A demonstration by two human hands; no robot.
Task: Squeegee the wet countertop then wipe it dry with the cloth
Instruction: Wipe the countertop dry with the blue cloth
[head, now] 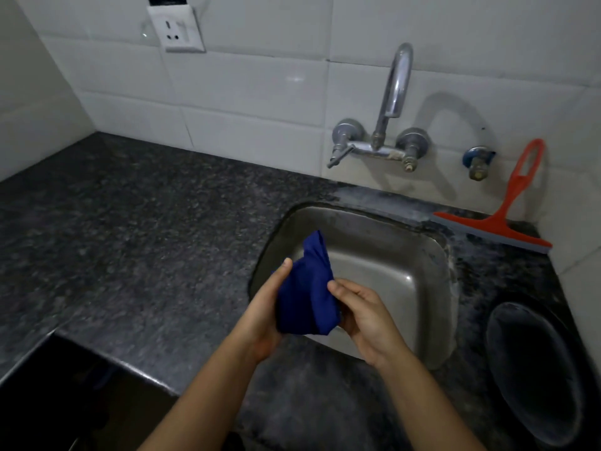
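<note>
Here, both hands, left hand (260,323) and right hand (367,323), pinch the bunched cloth (305,294) over the sink (435,255); squeegee (497,226) parked; next, wiping the counter (130,229) dry.

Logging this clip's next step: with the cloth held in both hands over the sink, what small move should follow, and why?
Probably carry the blue cloth left onto the countertop to start wiping. Both the left hand and right hand grip it bunched over the sink, and the squeegee is parked against the wall.
</note>
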